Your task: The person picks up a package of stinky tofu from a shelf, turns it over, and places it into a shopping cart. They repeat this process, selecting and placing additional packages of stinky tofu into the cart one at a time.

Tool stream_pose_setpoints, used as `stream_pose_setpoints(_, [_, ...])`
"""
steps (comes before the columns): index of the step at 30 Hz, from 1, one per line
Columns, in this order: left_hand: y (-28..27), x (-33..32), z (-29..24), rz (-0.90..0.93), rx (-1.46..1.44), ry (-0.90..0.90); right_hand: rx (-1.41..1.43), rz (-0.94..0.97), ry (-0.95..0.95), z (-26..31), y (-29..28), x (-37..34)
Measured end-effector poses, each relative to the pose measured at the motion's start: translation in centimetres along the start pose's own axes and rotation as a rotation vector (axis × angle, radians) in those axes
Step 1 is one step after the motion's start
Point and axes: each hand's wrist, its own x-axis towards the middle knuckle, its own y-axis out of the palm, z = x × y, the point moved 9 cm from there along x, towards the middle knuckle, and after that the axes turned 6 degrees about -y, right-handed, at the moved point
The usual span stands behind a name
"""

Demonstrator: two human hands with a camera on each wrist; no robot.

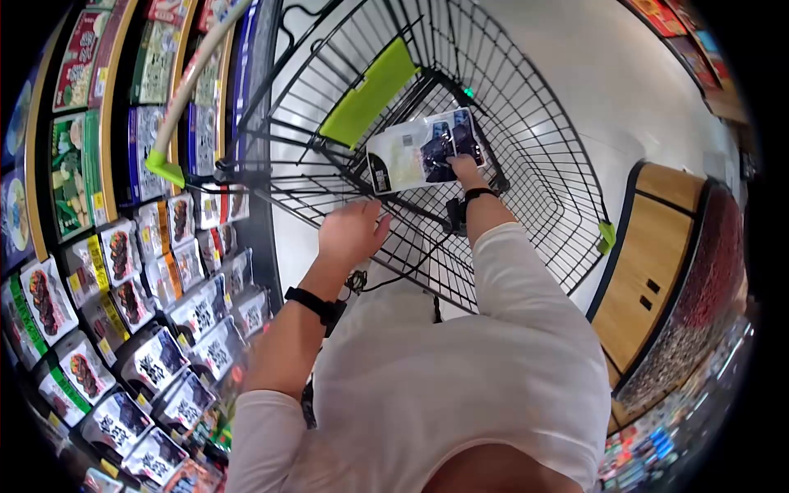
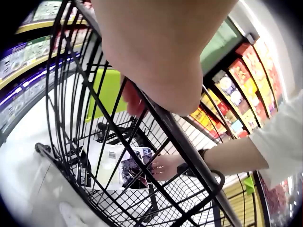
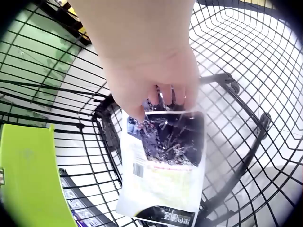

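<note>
A white pouch (image 1: pixel 403 156) with a dark see-through window is inside the wire shopping cart (image 1: pixel 534 156). My right hand (image 1: pixel 466 168) reaches into the basket and grips the pouch by its dark end, thumb on one side. The right wrist view shows the fingertips of that hand (image 3: pixel 154 80) bent over the upper edge of the pouch (image 3: pixel 165 179), its printed end hanging lower. I cannot tell whether a second pouch lies against it. My left hand (image 1: pixel 353 232) hovers at the cart's near side with loose fingers, holding nothing visible; its fingers (image 2: pixel 134 98) show behind the wires in the left wrist view.
Shelves of packaged food (image 1: pixel 156 353) line the left side. A green panel (image 1: pixel 370 92) is fixed on the cart, and its pale handle (image 1: pixel 193 82) is at upper left. To the right stands a wooden cabinet (image 1: pixel 662 238) beside bins of loose goods. A cable hangs near my wrists.
</note>
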Motion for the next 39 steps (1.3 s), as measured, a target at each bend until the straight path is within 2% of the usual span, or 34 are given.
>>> stream_pose_setpoints(1, [-0.3, -0.8, 0.3, -0.075, -0.056, 0.019, 0.171, -0.091, 0.105, -3.0, 2.4, -0.6])
stream_pose_setpoints(2, [-0.8, -0.7, 0.3, -0.128, -0.095, 0.005, 0.234, -0.006, 0.251, -0.7, 1.8, -2.8])
stream_pose_setpoints(3, [-0.2, -0.6, 0.3, -0.09, -0.123, 0.03, 0.037, 0.048, 0.261, -3.5, 3.5, -0.9])
stream_pose_setpoints(4, [0.3, -0.8, 0.6, -0.058, -0.136, 0.038, -0.353, 0.043, 0.242, -5.0, 3.6, -0.1])
stream_pose_setpoints(5, [2.0, -1.0, 1.2, 0.097, -0.062, -0.044, -0.727, 0.396, -0.388, 1.9, 4.7, -2.7])
stream_pose_setpoints(6, [2.2, -1.2, 1.1, 0.1, -0.052, -0.002, -0.739, 0.416, -0.548, 4.1, 5.4, -3.3])
stream_pose_setpoints(7, [2.2, -1.6, 1.5, 0.21, -0.037, -0.092, -0.71, 0.435, -0.582, 3.9, 5.6, -4.0])
stream_pose_setpoints(8, [1.7, -1.7, 1.9, 0.116, -0.132, -0.118, -0.689, 0.449, -0.616, 3.9, 5.4, -4.1])
stream_pose_setpoints(9, [2.2, -1.6, 1.7, 0.243, -0.032, -0.085, -0.657, 0.449, -0.636, 3.8, 4.9, -3.9])
stream_pose_setpoints(10, [2.0, -1.5, 2.0, 0.234, -0.075, -0.102, -0.583, 0.438, -0.636, 3.3, 4.2, -3.5])
stream_pose_setpoints(11, [1.9, -1.5, 2.1, 0.22, -0.131, -0.105, 0.108, 0.415, -0.299, -2.2, 5.1, -0.5])
stream_pose_setpoints(13, [1.2, -1.6, 2.4, 0.132, -0.1, -0.087, -0.001, 0.328, 0.131, -6.3, 5.9, 2.5])
stream_pose_setpoints(15, [0.4, -1.9, 2.5, 0.075, -0.092, -0.11, -0.018, 0.403, -0.066, 0.9, 4.1, 0.3])
stream_pose_setpoints(17, [0.2, -2.1, 2.8, 0.008, -0.084, -0.122, -0.135, 0.354, -0.127, 3.8, 2.2, 0.7])
stream_pose_setpoints(19, [-0.1, -2.5, 2.4, -0.062, -0.073, -0.052, -0.024, 0.193, -0.283, 12.5, -1.6, -4.1])
stream_pose_setpoints(20, [-1.6, -2.9, 2.3, -0.014, -0.074, -0.101, -0.03, 0.151, -0.314, 14.5, -3.0, -4.9])
stream_pose_setpoints(21, [-1.8, -3.0, 2.3, -0.052, -0.06, -0.104, 0.122, 0.144, -0.362, 20.6, -5.0, -9.7])
stream_pose_setpoints(22, [-0.8, -2.8, 2.6, -0.037, -0.089, -0.131, 0.168, 0.116, -0.391, 22.9, -6.5, -11.3])
stream_pose_setpoints(23, [-0.6, -2.7, 3.0, -0.023, -0.118, -0.154, 0.115, 0.164, -0.397, 22.6, -7.4, -10.2])
stream_pose_setpoints(24, [-2.1, -3.2, 3.4, -0.053, -0.258, -0.192, 0.157, 0.108, -0.439, 26.7, -9.0, -13.7])
stream_pose_setpoints(25, [-2.8, -3.5, 3.7, -0.094, -0.247, -0.183, 0.197, 0.052, -0.485, 31.6, -11.1, -19.0])
stream_pose_setpoints(26, [-3.0, -3.8, 4.8, -0.157, -0.599, -0.231, 0.196, 0.039, -0.526, 34.4, -12.3, -21.9])
stream_pose_setpoints(27, [-3.2, -4.2, 5.4, -0.209, -0.955, -0.262, 0.145, 0.036, -0.741, 37.8, -13.4, -25.2])
stream_pose_setpoints(28, [-2.6, -5.5, 5.5, 0.093, -1.331, -0.413, 0.092, 0.026, -0.949, 40.6, -14.2, -29.1])
stream_pose_setpoints(29, [-4.5, -7.7, 5.2, 0.186, -1.506, -0.4, 0.072, 0.141, -0.979, 42.0, -13.5, -32.3])
stream_pose_setpoints(30, [-7.9, -11.6, 5.0, 0.143, -1.666, -0.298, 0.113, 0.236, -1.065, 44.6, -12.6, -37.8])
stream_pose_setpoints(31, [-10.7, -14.7, 4.8, 0.128, -1.713, -0.315, -0.097, 0.207, -1.296, 47.5, -11.5, -43.6])
stream_pose_setpoints(32, [-10.8, -16.6, 5.7, 0.092, -1.89, -0.309, 0.034, 0.249, -1.518, 51.5, -10.3, -52.1])
stream_pose_setpoints(33, [-13.5, -19.8, 5.8, 0.067, -1.957, -0.133, -0.102, 0.497, -1.67, 53.2, -8.0, -57.5])
stream_pose_setpoints(34, [-13.5, -20.3, 4.5, 0.111, -1.951, -0.064, -0.044, 0.468, -1.571, 52.5, -8.4, -57.6])
stream_pose_setpoints(35, [-16.5, -24.7, 5.2, 0.138, -1.975, 0.032, -0.172, 0.651, -2.03, 52.7, -5.6, -62.2])
stream_pose_setpoints(36, [-22.3, -30.8, 4.2, -0.13, -2.15, 0.269, -0.319, 0.741, -2.102, 52.3, -3.5, -65.7])
stream_pose_setpoints(37, [-20.6, -35.1, 7.4, -0.452, -2.082, -0.118, -0.46, 0.855, -2.169, 51.2, -1.2, -69.5])
stream_pose_setpoints(39, [-22.0, -41.5, 5.8, -0.338, -2.496, 0.268, -0.536, 1.014, -2.274, 48.8, 2.5, -74.3])
